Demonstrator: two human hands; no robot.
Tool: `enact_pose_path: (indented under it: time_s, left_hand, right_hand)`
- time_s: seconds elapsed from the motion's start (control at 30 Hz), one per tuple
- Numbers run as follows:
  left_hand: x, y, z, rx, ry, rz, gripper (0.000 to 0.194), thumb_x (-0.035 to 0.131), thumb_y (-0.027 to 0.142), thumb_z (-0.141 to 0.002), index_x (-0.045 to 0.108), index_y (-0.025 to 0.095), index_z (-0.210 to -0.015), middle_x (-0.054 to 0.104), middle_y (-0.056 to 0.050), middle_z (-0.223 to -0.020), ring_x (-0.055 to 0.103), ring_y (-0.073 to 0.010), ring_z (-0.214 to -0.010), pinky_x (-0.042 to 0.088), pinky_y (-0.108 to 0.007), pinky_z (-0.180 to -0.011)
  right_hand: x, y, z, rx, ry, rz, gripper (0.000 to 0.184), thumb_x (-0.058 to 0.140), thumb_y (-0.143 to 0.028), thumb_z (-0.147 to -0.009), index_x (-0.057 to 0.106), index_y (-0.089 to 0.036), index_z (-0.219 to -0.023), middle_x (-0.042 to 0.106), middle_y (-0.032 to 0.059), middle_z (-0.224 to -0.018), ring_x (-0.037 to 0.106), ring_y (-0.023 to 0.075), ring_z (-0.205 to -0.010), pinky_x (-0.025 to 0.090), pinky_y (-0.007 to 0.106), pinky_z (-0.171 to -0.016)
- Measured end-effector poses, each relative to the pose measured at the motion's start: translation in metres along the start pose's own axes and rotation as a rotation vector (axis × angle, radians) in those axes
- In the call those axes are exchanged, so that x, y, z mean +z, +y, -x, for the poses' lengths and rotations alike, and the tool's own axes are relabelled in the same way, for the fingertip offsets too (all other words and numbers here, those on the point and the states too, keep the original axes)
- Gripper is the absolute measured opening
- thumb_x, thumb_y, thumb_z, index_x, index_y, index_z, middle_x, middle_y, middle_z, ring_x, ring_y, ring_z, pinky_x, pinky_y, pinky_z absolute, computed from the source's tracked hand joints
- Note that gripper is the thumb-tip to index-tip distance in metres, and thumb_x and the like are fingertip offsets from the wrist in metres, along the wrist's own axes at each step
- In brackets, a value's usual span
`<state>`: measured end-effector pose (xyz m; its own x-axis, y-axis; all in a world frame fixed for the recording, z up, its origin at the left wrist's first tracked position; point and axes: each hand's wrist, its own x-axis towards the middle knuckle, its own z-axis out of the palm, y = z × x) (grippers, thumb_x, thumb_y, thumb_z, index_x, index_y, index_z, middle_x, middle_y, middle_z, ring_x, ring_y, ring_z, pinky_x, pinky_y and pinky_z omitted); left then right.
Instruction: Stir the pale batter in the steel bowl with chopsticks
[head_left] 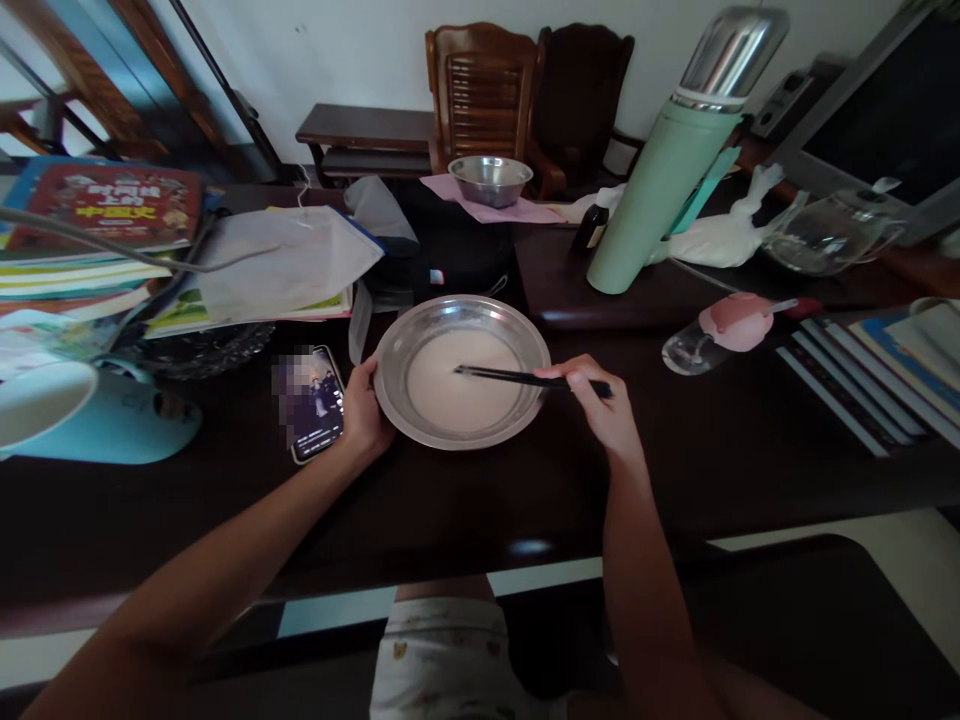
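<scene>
"Where was the wide steel bowl [465, 312]?"

"On the dark table [465, 510], with a pale mixture [457, 402] covering its bottom."

"And the grips?"

"The left hand [366, 415] was closed on the bowl's left edge, though I couldn't tell how far its fingers reached underneath. The right hand [601, 400], at the bowl's right, pinched the dark chopsticks [517, 377] near their rear ends — the tips reached over the mixture."

"Touching it?"

"Touching or just above; I couldn't tell which."

"How would the bowl have handled?"

"Stiff and fairly light, I judged, but smooth enough to slip if wet, and the mixture looked apt to slop at a tilt. Its broad rim seemed the surest hold, thumb above and fingers below, kept level."

"The chopsticks?"

"Slim, light, stiff — probably quick to roll, so the ends beyond the bowl's right rim seemed a sensible place to pinch."

"Anything nearby?"

"A lit phone [319, 410] near the bowl's left side, and a green flask [649, 190] beyond the bowl to the right."
</scene>
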<state>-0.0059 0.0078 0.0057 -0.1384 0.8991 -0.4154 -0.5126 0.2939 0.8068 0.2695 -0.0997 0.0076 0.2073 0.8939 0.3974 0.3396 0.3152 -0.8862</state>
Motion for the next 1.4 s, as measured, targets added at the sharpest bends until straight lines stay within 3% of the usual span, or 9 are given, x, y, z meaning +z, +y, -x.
enact_pose_path:
  time_s: [0.17, 0.37, 0.57, 0.77, 0.83, 0.97, 1.17, 1.33, 1.4]
  left_hand:
    - [-0.0005, 0.0, 0.0, -0.001, -0.023, -0.002, 0.009, 0.074, 0.036, -0.081, 0.071, 0.027, -0.078, 0.079, -0.003, -0.076, 0.083, -0.0335, -0.103, 0.074, -0.04, -0.087]
    - [-0.0016, -0.0006, -0.0006, 0.008, -0.048, 0.009, 0.009, 0.07, 0.032, -0.083, 0.072, 0.026, -0.077, 0.081, -0.004, -0.078, 0.083, -0.0337, -0.104, 0.074, -0.04, -0.087]
    - [0.0002, 0.0004, 0.001, -0.028, -0.018, 0.016, 0.01, 0.072, 0.034, -0.085, 0.073, 0.026, -0.078, 0.08, -0.003, -0.076, 0.084, -0.0331, -0.103, 0.074, -0.038, -0.085]
    - [0.0002, 0.0012, 0.0016, -0.011, -0.017, 0.016, 0.011, 0.067, 0.029, -0.088, 0.073, 0.026, -0.079, 0.078, -0.003, -0.072, 0.083, -0.0319, -0.101, 0.075, -0.04, -0.085]
    - [0.0, 0.0013, 0.0014, -0.014, -0.017, 0.013, 0.012, 0.067, 0.029, -0.089, 0.074, 0.026, -0.08, 0.077, -0.003, -0.071, 0.083, -0.0321, -0.101, 0.075, -0.04, -0.086]
    - [0.0004, 0.0017, 0.0016, -0.033, -0.007, 0.022, 0.014, 0.068, 0.031, -0.09, 0.074, 0.024, -0.079, 0.078, -0.004, -0.073, 0.084, -0.0328, -0.101, 0.074, -0.041, -0.087]
    - [0.0002, 0.0022, 0.0034, -0.021, -0.047, 0.042, 0.012, 0.07, 0.029, -0.09, 0.073, 0.023, -0.079, 0.081, -0.004, -0.078, 0.084, -0.032, -0.102, 0.074, -0.041, -0.089]
    - [-0.0004, 0.0016, 0.0027, -0.027, -0.04, 0.039, 0.016, 0.066, 0.029, -0.091, 0.074, 0.024, -0.079, 0.081, -0.003, -0.077, 0.084, -0.0321, -0.101, 0.075, -0.04, -0.087]
    - [-0.0004, 0.001, 0.0017, -0.022, -0.037, 0.042, 0.015, 0.066, 0.028, -0.09, 0.074, 0.025, -0.078, 0.08, -0.003, -0.075, 0.084, -0.0319, -0.103, 0.075, -0.039, -0.086]
  right_hand:
    - [-0.0009, -0.0026, 0.0024, 0.007, 0.17, -0.022, 0.055, 0.059, -0.07, -0.109, 0.086, -0.03, -0.081, 0.085, 0.0051, -0.083, 0.08, 0.0272, -0.087, 0.064, 0.048, -0.09]
    - [0.0009, -0.0052, -0.0009, -0.01, -0.016, -0.001, 0.052, 0.065, -0.076, -0.103, 0.089, -0.033, -0.085, 0.087, 0.0049, -0.09, 0.079, 0.0284, -0.095, 0.063, 0.049, -0.093]
    - [-0.0002, -0.004, 0.0011, 0.017, 0.192, -0.047, 0.055, 0.062, -0.071, -0.107, 0.087, -0.03, -0.078, 0.086, 0.005, -0.082, 0.08, 0.0266, -0.084, 0.065, 0.047, -0.088]
    - [0.0011, -0.0033, 0.0, -0.006, -0.021, -0.015, 0.053, 0.065, -0.076, -0.103, 0.089, -0.032, -0.086, 0.088, 0.0041, -0.091, 0.081, 0.0272, -0.093, 0.064, 0.047, -0.092]
    - [0.0008, -0.0017, 0.0001, -0.006, 0.037, -0.012, 0.049, 0.067, -0.074, -0.103, 0.09, -0.033, -0.089, 0.089, 0.004, -0.094, 0.081, 0.0277, -0.097, 0.063, 0.048, -0.095]
    - [0.0006, -0.0024, 0.0014, 0.009, 0.188, -0.103, 0.049, 0.066, -0.069, -0.106, 0.088, -0.031, -0.084, 0.086, 0.003, -0.081, 0.082, 0.0262, -0.085, 0.064, 0.046, -0.087]
    - [0.0013, -0.0035, -0.0002, -0.003, -0.028, -0.026, 0.05, 0.067, -0.075, -0.103, 0.09, -0.033, -0.088, 0.089, 0.0038, -0.093, 0.081, 0.0273, -0.094, 0.063, 0.047, -0.092]
    - [0.0008, -0.0014, 0.002, -0.005, 0.17, -0.101, 0.044, 0.067, -0.066, -0.107, 0.089, -0.033, -0.088, 0.088, 0.0021, -0.087, 0.082, 0.0249, -0.088, 0.062, 0.044, -0.088]
    - [0.0014, -0.0025, 0.0022, -0.008, 0.156, -0.141, 0.047, 0.066, -0.066, -0.108, 0.089, -0.032, -0.085, 0.086, 0.002, -0.08, 0.081, 0.0242, -0.081, 0.062, 0.042, -0.083]
